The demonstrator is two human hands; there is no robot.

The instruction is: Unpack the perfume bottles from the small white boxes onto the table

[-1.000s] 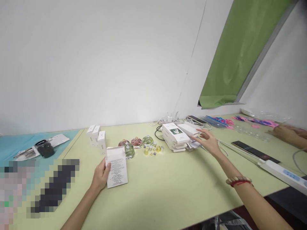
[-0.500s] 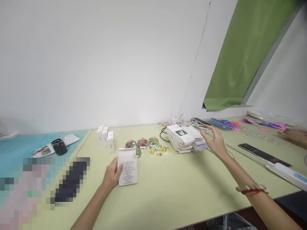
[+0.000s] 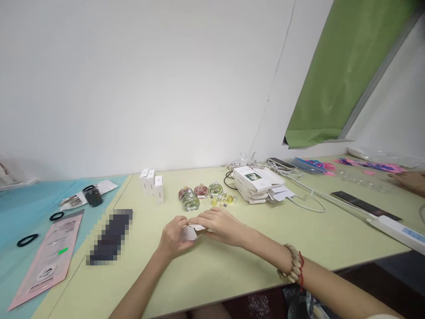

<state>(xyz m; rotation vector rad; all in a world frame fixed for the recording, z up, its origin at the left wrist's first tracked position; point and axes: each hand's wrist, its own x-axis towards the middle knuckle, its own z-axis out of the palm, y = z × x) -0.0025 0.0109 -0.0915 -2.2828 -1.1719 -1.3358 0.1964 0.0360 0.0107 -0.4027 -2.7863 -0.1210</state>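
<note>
Low over the front middle of the table, my left hand [image 3: 174, 237] is closed around a white cardboard box [image 3: 190, 234]. My right hand [image 3: 223, 225] grips the same box from the right, fingers over its top flap. Much of the box is hidden by both hands, and its flap end faces me. Just beyond stand rounded glass bottles, a green one [image 3: 191, 201] in front of a red one [image 3: 201, 191] and others. Small gold and silver caps [image 3: 229, 199] lie to their right.
Three upright white boxes [image 3: 159, 190] stand at the back left. A stack of flattened white boxes [image 3: 252, 184] lies back right, near cables and a power strip [image 3: 401, 232]. A black jar [image 3: 93, 197] and a pink packet [image 3: 49, 261] lie left. Another person's hand [image 3: 408, 181] shows far right.
My right hand has moved left from beside the flattened boxes onto the held box. The box has been turned from upright to tilted, its flap end towards me. The view has shifted slightly.
</note>
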